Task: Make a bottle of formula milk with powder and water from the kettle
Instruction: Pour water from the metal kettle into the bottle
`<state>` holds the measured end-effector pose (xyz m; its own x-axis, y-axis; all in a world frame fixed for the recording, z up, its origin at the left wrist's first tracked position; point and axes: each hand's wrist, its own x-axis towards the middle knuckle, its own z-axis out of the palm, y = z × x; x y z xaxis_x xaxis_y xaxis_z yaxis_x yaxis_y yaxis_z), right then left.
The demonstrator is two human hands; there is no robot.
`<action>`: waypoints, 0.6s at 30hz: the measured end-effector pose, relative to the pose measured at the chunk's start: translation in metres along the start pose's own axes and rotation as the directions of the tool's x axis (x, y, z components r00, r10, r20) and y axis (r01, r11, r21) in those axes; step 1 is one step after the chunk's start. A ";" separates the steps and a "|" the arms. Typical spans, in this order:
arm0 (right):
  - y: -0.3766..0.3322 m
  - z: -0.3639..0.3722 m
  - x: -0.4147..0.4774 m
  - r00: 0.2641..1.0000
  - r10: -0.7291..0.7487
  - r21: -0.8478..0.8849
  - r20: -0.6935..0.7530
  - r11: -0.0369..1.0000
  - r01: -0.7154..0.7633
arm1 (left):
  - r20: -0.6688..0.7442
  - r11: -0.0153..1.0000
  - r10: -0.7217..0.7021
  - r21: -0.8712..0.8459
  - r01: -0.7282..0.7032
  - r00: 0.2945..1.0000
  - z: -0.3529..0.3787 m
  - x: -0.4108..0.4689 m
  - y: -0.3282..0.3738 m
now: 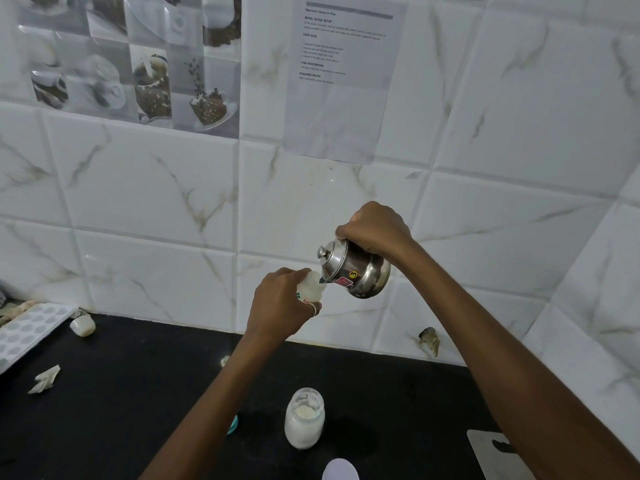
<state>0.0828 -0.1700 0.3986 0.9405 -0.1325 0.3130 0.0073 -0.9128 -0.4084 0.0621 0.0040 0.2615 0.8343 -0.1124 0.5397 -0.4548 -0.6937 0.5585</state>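
Bottle point(310, 289): light, slick plastic, raised over worktop point(138, 393) back edge, your left hand point(277, 306) wrapped round it | kettle point(353, 268): rigid steel, water-heavy, right hand point(375, 228) clenching its top, spout at bottle's mouth.

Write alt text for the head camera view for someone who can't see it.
A person's right hand tilts a small steel kettle, spout at the mouth of a baby bottle held up in the left hand. Below, an open jar of white powder stands on a black counter against marbled wall tiles.

Black countertop point(138, 393), open powder jar point(304, 419), crumpled tissue point(45, 378), patterned tray point(27, 332), small white cap point(83, 325)
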 end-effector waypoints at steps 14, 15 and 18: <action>-0.008 -0.003 0.002 1.000 -0.030 -0.023 0.005 0.999 0.030 | 0.004 1.000 -0.011 -0.014 0.011 1.000 -0.004 0.001 0.000; -0.009 -0.003 0.001 0.999 -0.031 -0.024 0.005 0.999 0.031 | 0.005 1.000 -0.012 -0.017 0.013 1.000 -0.004 0.000 0.000; -0.011 -0.004 0.002 0.999 -0.033 -0.024 0.006 0.999 0.034 | 0.006 1.000 -0.017 -0.018 0.017 1.000 -0.005 0.000 0.000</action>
<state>0.0828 -0.1614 0.4074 0.9418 -0.0995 0.3210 0.0308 -0.9257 -0.3770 0.0609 0.0077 0.2644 0.8440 -0.1049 0.5260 -0.4458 -0.6824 0.5793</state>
